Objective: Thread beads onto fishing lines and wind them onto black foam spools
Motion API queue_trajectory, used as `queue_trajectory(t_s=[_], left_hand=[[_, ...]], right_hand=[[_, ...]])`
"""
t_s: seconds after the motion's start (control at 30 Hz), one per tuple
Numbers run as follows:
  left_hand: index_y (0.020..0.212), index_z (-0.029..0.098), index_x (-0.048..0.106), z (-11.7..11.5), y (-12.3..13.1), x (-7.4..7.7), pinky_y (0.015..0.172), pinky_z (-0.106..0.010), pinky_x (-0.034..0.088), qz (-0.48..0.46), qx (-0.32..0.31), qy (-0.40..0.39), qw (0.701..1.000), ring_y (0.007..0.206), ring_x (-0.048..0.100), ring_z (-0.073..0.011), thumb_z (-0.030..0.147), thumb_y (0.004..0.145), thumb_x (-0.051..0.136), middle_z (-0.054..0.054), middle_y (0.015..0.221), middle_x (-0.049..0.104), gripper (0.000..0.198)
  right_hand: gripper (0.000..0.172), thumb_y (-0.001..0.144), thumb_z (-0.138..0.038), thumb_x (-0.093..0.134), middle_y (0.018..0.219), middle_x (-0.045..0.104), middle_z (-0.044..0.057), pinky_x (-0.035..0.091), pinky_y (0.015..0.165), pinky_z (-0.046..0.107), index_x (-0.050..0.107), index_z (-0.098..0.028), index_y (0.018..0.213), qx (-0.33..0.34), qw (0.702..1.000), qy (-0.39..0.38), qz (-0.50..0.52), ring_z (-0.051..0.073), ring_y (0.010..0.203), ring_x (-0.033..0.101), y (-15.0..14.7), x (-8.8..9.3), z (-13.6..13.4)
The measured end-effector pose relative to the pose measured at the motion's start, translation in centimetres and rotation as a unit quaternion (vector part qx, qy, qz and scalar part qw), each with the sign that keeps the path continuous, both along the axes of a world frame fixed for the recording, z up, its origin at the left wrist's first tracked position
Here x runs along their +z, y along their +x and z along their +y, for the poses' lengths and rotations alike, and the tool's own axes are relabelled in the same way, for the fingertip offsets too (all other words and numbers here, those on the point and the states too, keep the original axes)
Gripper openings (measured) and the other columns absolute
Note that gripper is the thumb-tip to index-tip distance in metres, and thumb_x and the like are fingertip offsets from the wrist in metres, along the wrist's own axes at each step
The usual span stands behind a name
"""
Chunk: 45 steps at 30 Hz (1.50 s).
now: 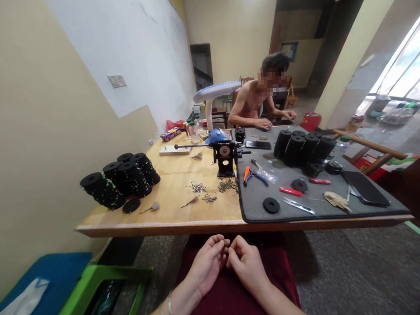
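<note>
Rolls [129, 177] in black at the left and right of the frame look finished; loose beads [197, 187] mid-frame on the table [176, 173] seem unused. At bottom centre, my left hand [209, 262] and right hand [247, 262] pinch a tiny piece [226, 243], apparently unfinished.

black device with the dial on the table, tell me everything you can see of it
The black device looks metal and stands upright on the wooden tabletop, beside the grey mat. A round dial sits on its upper front, with a round hole below. A long thin rod runs left to a dark knob; a shorter shaft juts right.
</note>
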<state>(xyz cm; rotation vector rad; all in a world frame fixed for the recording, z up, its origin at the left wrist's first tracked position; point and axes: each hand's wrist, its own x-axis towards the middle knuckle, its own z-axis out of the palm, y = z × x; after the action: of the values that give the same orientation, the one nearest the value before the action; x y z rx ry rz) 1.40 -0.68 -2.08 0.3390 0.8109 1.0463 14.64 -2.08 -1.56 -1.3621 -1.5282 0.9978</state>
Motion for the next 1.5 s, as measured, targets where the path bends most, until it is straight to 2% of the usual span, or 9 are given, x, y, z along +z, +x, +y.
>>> queue_trajectory(t_s=[0.3, 0.4, 0.63, 0.93, 1.17, 1.3, 1.4, 1.5], left_hand=[[0.086, 0.015, 0.060, 0.1, -0.2, 0.0, 0.064, -0.022, 0.046, 0.009, 0.015, -0.009, 1.000, 0.069, 0.061, -0.0113, 0.013, 0.071, 0.074, -0.004, 0.084, 0.067, 0.020], [0.085, 0.015, 0.060, 0.0, -0.2, 0.0, 0.064, -0.022, 0.047, 0.007, 0.020, -0.010, 1.000, 0.069, 0.062, -0.0115, 0.012, 0.071, 0.074, -0.004, 0.082, 0.068, 0.020], [0.084, 0.015, 0.058, 0.0, -0.3, -0.2, 0.073, -0.026, 0.050, -0.001, 0.019, -0.009, 1.000, 0.077, 0.064, -0.0142, 0.010, 0.075, 0.070, -0.006, 0.085, 0.068, 0.016], [0.082, 0.015, 0.058, -0.2, -0.2, -0.5, 0.060, -0.025, 0.049, 0.004, 0.025, 0.015, 1.000, 0.069, 0.062, -0.0145, 0.013, 0.072, 0.074, -0.006, 0.082, 0.067, 0.019], [0.084, 0.012, 0.064, 0.1, -0.4, -0.3, 0.059, -0.023, 0.049, 0.045, 0.047, 0.004, 0.998, 0.062, 0.060, -0.0116, 0.016, 0.068, 0.078, -0.005, 0.075, 0.067, 0.021], [0.077, 0.012, 0.063, 0.2, -0.5, -0.1, 0.053, -0.022, 0.045, 0.058, 0.045, 0.021, 0.997, 0.053, 0.056, -0.0092, 0.023, 0.065, 0.081, -0.002, 0.068, 0.064, 0.024], [0.074, 0.013, 0.061, 0.2, -0.5, -0.3, 0.051, -0.023, 0.041, 0.047, 0.036, 0.027, 0.998, 0.051, 0.053, -0.0088, 0.029, 0.064, 0.081, 0.001, 0.065, 0.060, 0.028], [0.074, 0.014, 0.060, 0.3, -0.6, -0.8, 0.053, -0.023, 0.041, 0.028, 0.041, 0.016, 0.999, 0.053, 0.053, -0.0091, 0.029, 0.063, 0.082, 0.002, 0.063, 0.058, 0.028]], right_hand=[[0.021, 0.083, -0.030, 0.050, 0.044, 0.046, -0.006, 0.028, 0.042, 0.020, 0.051, -0.020, 0.065, -0.012, 0.999, 0.015, -0.049, 0.009, 0.039, 0.040, 0.0, -0.1, 0.1], [0.021, 0.083, -0.031, 0.051, 0.043, 0.044, -0.006, 0.026, 0.042, 0.021, 0.052, -0.020, 0.065, -0.017, 0.998, 0.014, -0.054, 0.009, 0.039, 0.038, 0.0, 0.0, 0.0], [0.021, 0.084, -0.031, 0.050, 0.047, 0.053, -0.004, 0.031, 0.043, 0.020, 0.049, -0.021, 0.066, -0.007, 0.999, 0.006, -0.046, 0.011, 0.041, 0.047, 0.1, -0.3, 0.0], [0.021, 0.087, -0.034, 0.048, 0.059, 0.067, 0.001, 0.047, 0.054, 0.023, 0.048, -0.021, 0.070, 0.034, 0.997, -0.033, 0.069, 0.015, 0.054, 0.063, -0.1, -0.3, 0.0], [0.026, 0.082, -0.042, 0.054, 0.053, 0.066, 0.001, 0.047, 0.048, 0.023, 0.046, -0.021, 0.068, 0.024, 0.984, -0.081, 0.157, 0.015, 0.048, 0.062, -0.5, -0.3, 0.5], [0.028, 0.080, -0.043, 0.056, 0.053, 0.066, 0.000, 0.044, 0.045, 0.022, 0.046, -0.021, 0.067, 0.035, 0.972, -0.109, 0.205, 0.014, 0.046, 0.060, -0.8, -0.2, 0.6], [0.025, 0.080, -0.040, 0.057, 0.054, 0.066, 0.001, 0.043, 0.045, 0.021, 0.046, -0.020, 0.068, 0.042, 0.970, -0.107, 0.213, 0.013, 0.047, 0.060, -1.0, -0.1, 0.9], [0.023, 0.080, -0.038, 0.055, 0.056, 0.067, 0.001, 0.043, 0.046, 0.020, 0.047, -0.020, 0.069, 0.047, 0.972, -0.102, 0.207, 0.013, 0.048, 0.060, -1.1, -0.4, 1.4]])
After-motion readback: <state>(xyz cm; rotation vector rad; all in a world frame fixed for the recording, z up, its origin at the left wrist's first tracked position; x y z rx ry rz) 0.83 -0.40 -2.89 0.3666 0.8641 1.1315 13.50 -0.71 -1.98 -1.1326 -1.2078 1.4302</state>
